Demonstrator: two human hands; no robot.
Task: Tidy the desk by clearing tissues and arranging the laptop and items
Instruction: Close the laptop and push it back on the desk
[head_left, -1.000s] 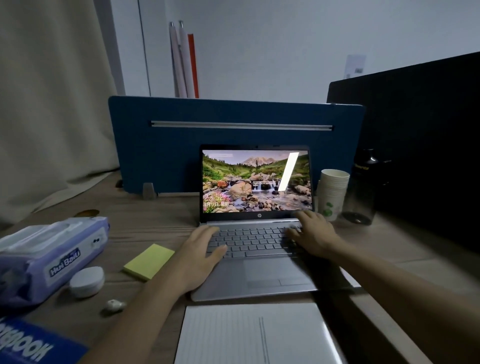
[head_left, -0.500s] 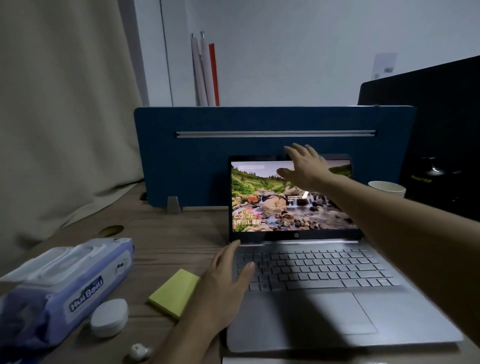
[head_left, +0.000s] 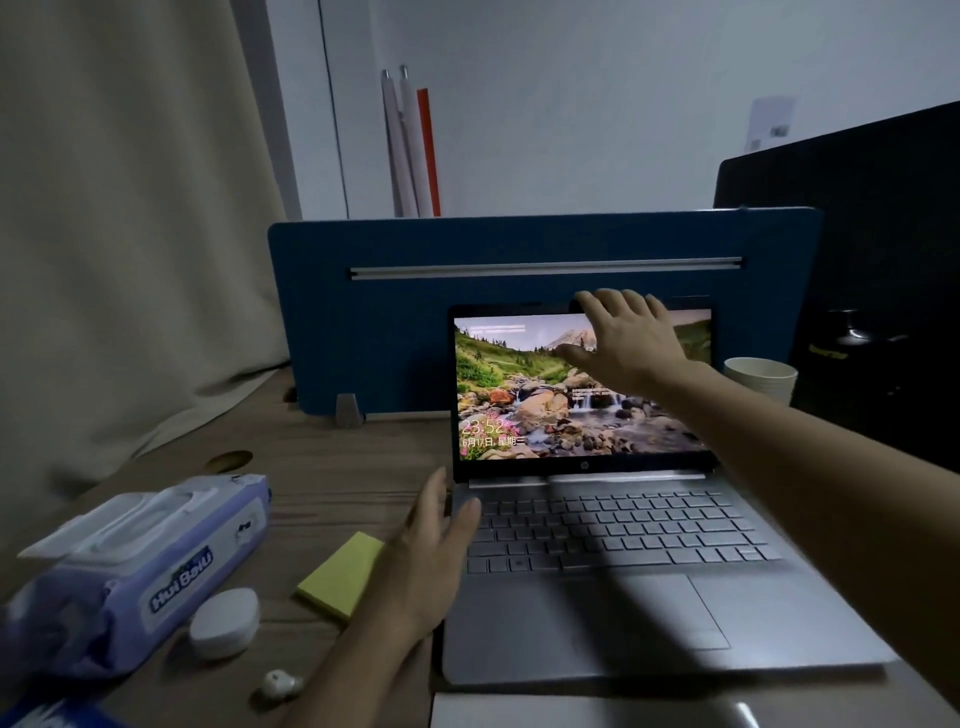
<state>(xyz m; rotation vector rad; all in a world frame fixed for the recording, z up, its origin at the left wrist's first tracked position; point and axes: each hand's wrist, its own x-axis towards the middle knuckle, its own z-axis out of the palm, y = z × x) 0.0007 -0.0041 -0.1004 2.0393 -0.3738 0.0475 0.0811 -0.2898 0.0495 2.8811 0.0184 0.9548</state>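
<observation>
A silver laptop (head_left: 623, 597) stands open on the wooden desk (head_left: 332, 467), its screen lit with a landscape picture. My right hand (head_left: 623, 348) is at the top edge of the lid, fingers spread over the rim and thumb in front of the screen. On the left edge of the laptop base lies my left hand (head_left: 431, 566), flat, fingers apart, thumb on the keyboard corner. A purple pack of wet wipes (head_left: 150, 561) lies at the left with its flap lifted. No loose tissue is in view.
A yellow sticky pad (head_left: 340, 574), a white earbud case (head_left: 224, 622) and a loose earbud (head_left: 280, 683) lie left of the laptop. A blue divider (head_left: 395, 322) stands behind it. Stacked paper cups (head_left: 761, 376) and a dark bottle (head_left: 852, 353) are at the right. A white notebook (head_left: 571, 712) is nearest me.
My right hand has risen from the keyboard to the top edge of the lid. My left hand has slid to the laptop's left edge. The view has moved closer.
</observation>
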